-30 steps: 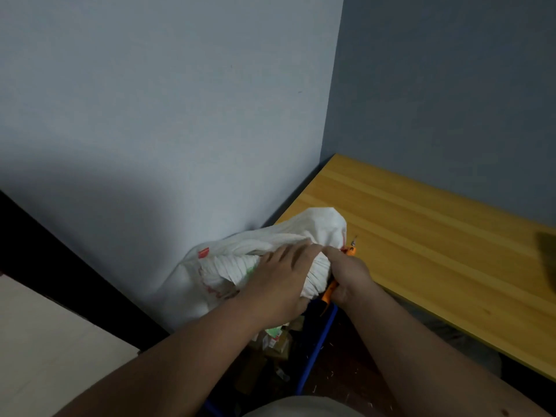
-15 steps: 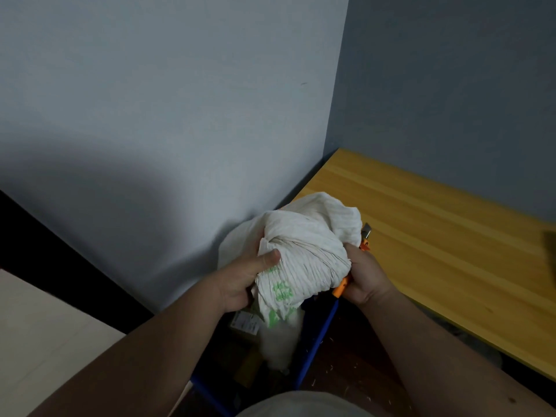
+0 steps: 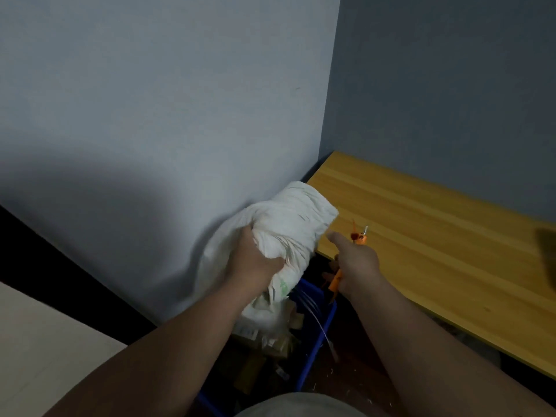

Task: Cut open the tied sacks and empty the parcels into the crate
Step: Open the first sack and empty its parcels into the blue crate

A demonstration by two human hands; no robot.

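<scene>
Since half a second ago the right hand [image 3: 358,261] has come off the sack [image 3: 288,230] and now sits just beside it, over the near-left edge of the table [image 3: 436,251]; the left hand [image 3: 252,266] has shifted its hold from the sack's side to its bunched middle.

The left fingers are curled tight into the white cloth, gripping a fistful, with the arm reaching forward from the lower left. The right fingers wrap an orange cutter [image 3: 346,263], thumb stretched out toward the sack; the metal tip pokes up past the knuckles.

The sack hangs tilted over the blue crate [image 3: 316,341], its lower end drooping inside. In the crate lie brown parcels [image 3: 270,344], dim and hard to count; thin white strands seem to trail over the crate's right rim.
</scene>
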